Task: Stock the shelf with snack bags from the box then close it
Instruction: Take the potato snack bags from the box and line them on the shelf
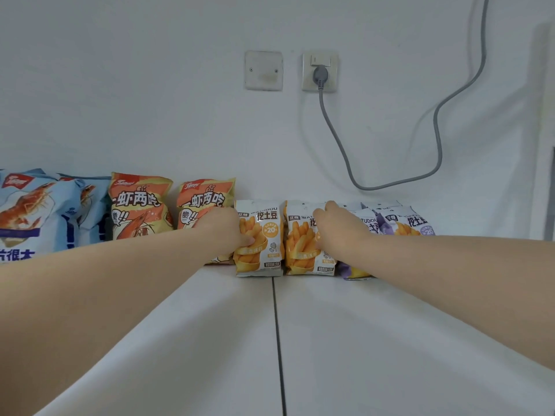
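Gripping, left side: the left hand (223, 228) is curled round the left edge of the left yellow potato-stick bag (260, 238), with the thumb laid across its front.
Gripping, right side: the right hand (336, 226) is closed over the upper right part of the right yellow potato-stick bag (303, 244); the fingers are bent over its front and top, and the fingertips are mostly hidden.
Yellow pair: both bags are stood upright, side by side, on the white shelf top (375, 340) against the wall.
Purple potato-stick bags (411, 222): stood just right of the yellow pair, one partly covered by the right hand and forearm.
Orange shrimp-snack bags (139, 205): two are stood upright left of the yellow pair; the nearer one is partly hidden behind the left hand.
Blue shrimp-chip bags (27, 211): placed at the far left end of the row.
Wall: a grey plug (319, 74) is seated in a socket, beside a blank cover plate (263, 70).
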